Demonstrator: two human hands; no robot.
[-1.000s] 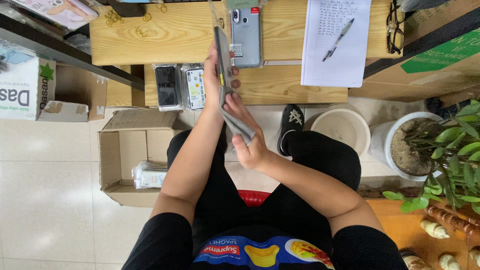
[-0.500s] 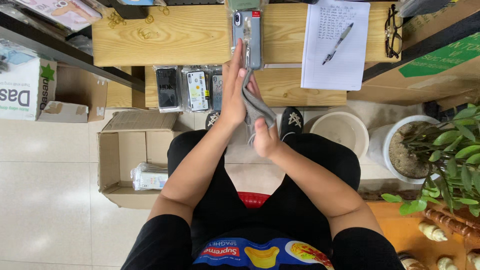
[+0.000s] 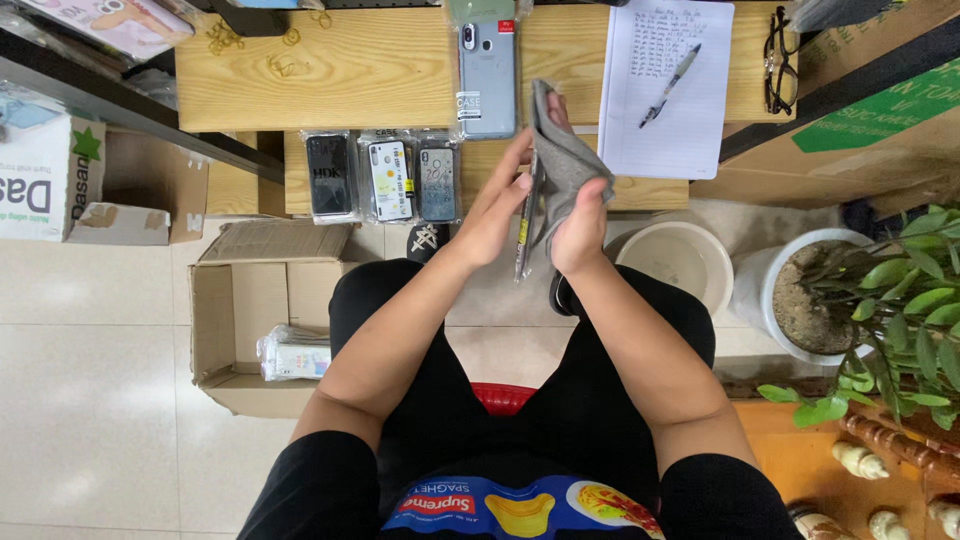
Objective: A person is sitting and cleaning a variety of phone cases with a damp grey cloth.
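Head view. We note the left hand (image 3: 492, 215) closed around a thin flat phone case (image 3: 525, 225), held edge-on to the camera above the lap, just off the near edge of the wooden worktop (image 3: 330, 70). The right hand (image 3: 580, 225) has its fingers curled shut on a grey cloth (image 3: 562, 160), which is pressed against the case and rises over the worktop's near edge.

We record four packaged phone cases on the worktop. A tall grey one in clear wrap (image 3: 487, 70) lies at the middle, with a small red tag at its top corner and a white label near its lower left. Three smaller dark ones (image 3: 381, 178) lie side by side at the near edge, each sleeved in clear plastic.

A written paper sheet (image 3: 665, 85) with a pen (image 3: 670, 85) lies to the right, spectacles (image 3: 778, 60) beyond it. An open cardboard box (image 3: 235, 320) on the floor at left holds a wrapped packet (image 3: 295, 352). A white carton with a green star (image 3: 45, 178) stands at far left.
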